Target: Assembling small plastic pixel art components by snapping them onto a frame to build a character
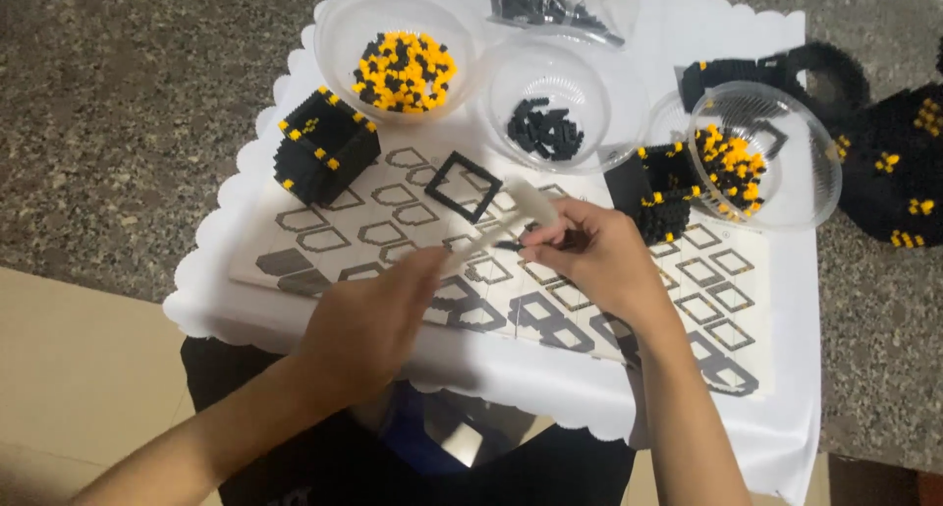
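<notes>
A small black piece [509, 245] is pinched in the closed grip of the right hand [599, 260], just above the printed picture sheet [393, 216]. A pair of white tweezers [491, 233] is held in the closed grip of the left hand [368, 324], with the tips next to the black piece. A thin black square frame [464, 186] is seen lying on the sheet. Clear bowls are set behind: one with yellow and black pieces [403, 71], one with black pieces [546, 130]. A black block box [324, 144] is placed on the sheet's left corner.

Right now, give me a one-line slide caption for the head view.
Both hands, left hand and right hand, work white tweezers over the printed instruction sheet, beside bowls of black and yellow bricks.
</notes>
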